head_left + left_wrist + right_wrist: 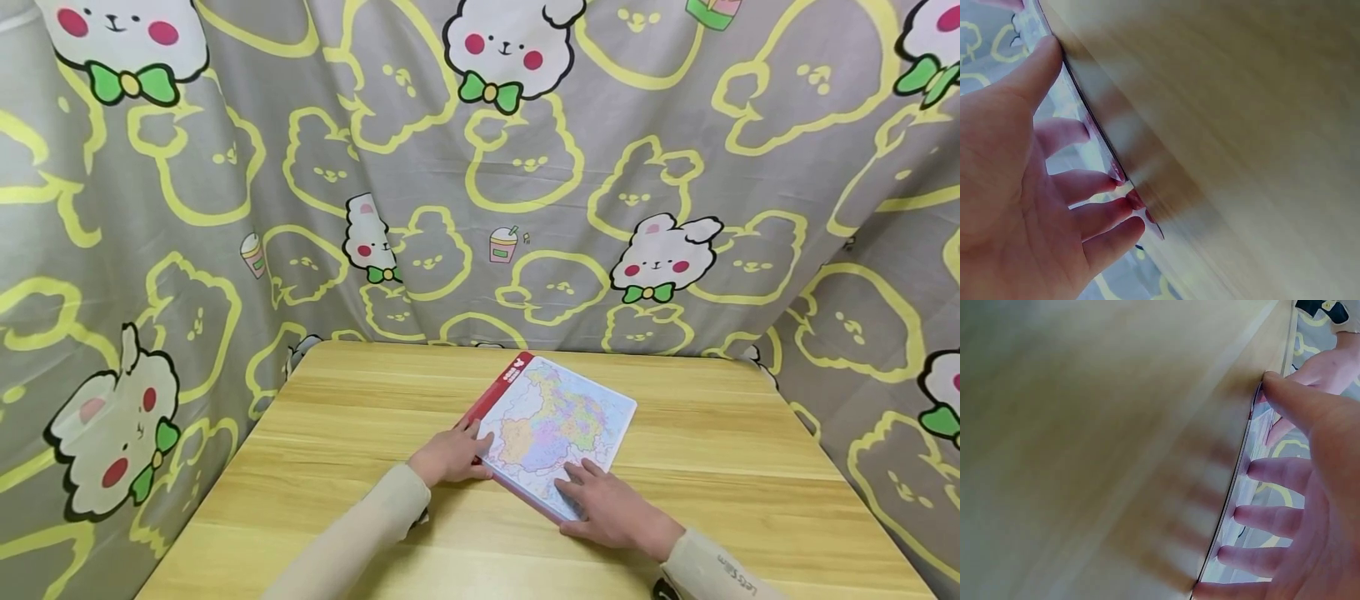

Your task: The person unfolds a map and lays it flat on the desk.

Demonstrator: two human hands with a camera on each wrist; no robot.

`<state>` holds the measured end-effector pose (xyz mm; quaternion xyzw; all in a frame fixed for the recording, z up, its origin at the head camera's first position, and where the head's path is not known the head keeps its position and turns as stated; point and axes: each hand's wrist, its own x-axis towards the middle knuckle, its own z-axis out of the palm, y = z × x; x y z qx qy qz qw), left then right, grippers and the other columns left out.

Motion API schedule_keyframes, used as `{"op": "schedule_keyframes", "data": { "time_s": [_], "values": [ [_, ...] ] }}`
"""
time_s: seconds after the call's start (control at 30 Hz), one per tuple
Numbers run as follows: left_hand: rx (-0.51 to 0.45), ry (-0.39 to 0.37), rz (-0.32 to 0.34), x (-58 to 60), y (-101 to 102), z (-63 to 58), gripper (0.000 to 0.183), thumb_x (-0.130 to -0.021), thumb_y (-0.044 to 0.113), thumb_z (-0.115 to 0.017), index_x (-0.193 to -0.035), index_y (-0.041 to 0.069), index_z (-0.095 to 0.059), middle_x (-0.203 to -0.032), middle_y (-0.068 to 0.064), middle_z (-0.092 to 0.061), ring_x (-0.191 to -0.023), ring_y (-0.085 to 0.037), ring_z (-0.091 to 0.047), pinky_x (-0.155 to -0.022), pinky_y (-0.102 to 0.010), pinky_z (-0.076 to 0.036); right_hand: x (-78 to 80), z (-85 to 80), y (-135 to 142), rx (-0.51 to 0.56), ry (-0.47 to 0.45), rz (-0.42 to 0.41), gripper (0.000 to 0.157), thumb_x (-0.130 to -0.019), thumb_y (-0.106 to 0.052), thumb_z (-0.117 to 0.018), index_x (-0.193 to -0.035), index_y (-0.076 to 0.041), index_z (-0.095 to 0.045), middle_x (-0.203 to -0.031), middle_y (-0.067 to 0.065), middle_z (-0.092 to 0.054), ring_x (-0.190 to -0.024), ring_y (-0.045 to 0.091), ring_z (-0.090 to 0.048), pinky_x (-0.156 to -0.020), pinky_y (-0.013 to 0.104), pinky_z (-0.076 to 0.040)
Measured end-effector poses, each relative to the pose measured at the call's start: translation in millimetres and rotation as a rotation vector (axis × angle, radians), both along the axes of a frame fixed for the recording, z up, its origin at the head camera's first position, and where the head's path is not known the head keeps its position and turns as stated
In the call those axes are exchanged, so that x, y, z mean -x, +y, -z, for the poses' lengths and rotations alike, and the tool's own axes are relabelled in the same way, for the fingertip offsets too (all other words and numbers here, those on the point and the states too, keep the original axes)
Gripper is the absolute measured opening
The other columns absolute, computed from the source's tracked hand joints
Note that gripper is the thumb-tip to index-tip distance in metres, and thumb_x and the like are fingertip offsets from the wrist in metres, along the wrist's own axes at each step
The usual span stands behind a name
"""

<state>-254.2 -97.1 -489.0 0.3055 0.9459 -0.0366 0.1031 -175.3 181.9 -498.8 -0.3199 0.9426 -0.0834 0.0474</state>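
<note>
Counted on the table (pixel 735 433): one map (pixel 558 417), many-coloured, with one red strip (pixel 501 387) along a single side. Around it, two: left grip (pixel 447 456) and right grip (pixel 615 510), each with one thumb and four fingers in its own wrist view. Also two pale sleeves (pixel 367 525), with lettering on the right one.

Lying flat at a slant, mostly beyond and between both grips, red strip toward the upper left. At the near left corner, left grip with fingers spread and uncurled, fingertips on strip and map face, thumb at the near edge. At the near right corner, right grip likewise spread, fingers nearly straight over the face, thumb by the edge. Behind table and map, cloth (pixel 420 167) printed with white rabbits and yellow outlines.
</note>
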Motion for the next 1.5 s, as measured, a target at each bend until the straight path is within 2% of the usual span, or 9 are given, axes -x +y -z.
{"op": "schedule_keyframes", "data": {
  "time_s": [0.33,0.67,1.0,1.33,1.5],
  "values": [
    [0.037,0.031,0.007,-8.1,3.0,-0.8,0.066,-0.091,0.056,-0.050,-0.144,0.018,-0.042,-0.148,-0.018,-0.034,-0.136,-0.034,-0.029,-0.101,-0.041,-0.040,1.0,0.3,4.1,0.008,0.012,-0.007,0.065,-0.085,-0.051,-0.062,-0.131,-0.004,-0.056,-0.139,0.022,-0.044,-0.125,0.049,-0.038,-0.097,0.058,-0.037],
    [0.034,0.051,0.009,-15.2,4.3,-3.2,0.063,-0.092,0.054,-0.050,-0.143,0.018,-0.044,-0.146,-0.019,-0.037,-0.135,-0.036,-0.032,-0.102,-0.041,-0.039,3.1,-2.2,6.4,0.004,0.007,-0.002,0.065,-0.086,-0.049,-0.063,-0.131,-0.003,-0.055,-0.140,0.021,-0.044,-0.126,0.049,-0.038,-0.099,0.056,-0.036],
    [0.033,0.101,0.049,-20.8,4.2,-0.5,0.059,-0.093,0.051,-0.050,-0.142,0.018,-0.046,-0.143,-0.020,-0.041,-0.132,-0.034,-0.038,-0.101,-0.040,-0.039,6.2,-1.8,10.0,0.025,0.017,0.005,0.063,-0.086,-0.046,-0.064,-0.130,-0.002,-0.056,-0.138,0.023,-0.045,-0.124,0.050,-0.038,-0.098,0.058,-0.036],
    [0.031,0.114,0.056,-23.0,4.7,4.5,0.055,-0.094,0.049,-0.050,-0.141,0.021,-0.047,-0.142,-0.019,-0.042,-0.132,-0.034,-0.038,-0.104,-0.038,-0.036,10.0,-3.2,13.0,0.026,0.013,0.009,0.063,-0.087,-0.046,-0.064,-0.130,-0.001,-0.056,-0.137,0.024,-0.045,-0.125,0.050,-0.038,-0.098,0.058,-0.035],
    [0.041,0.118,0.058,-26.1,5.8,3.0,0.054,-0.095,0.048,-0.049,-0.141,0.021,-0.047,-0.142,-0.019,-0.042,-0.132,-0.034,-0.038,-0.104,-0.038,-0.037,12.4,-3.1,14.4,0.032,0.003,0.007,0.064,-0.087,-0.047,-0.063,-0.130,-0.001,-0.056,-0.137,0.024,-0.046,-0.124,0.051,-0.038,-0.098,0.058,-0.035]
  ]
}}
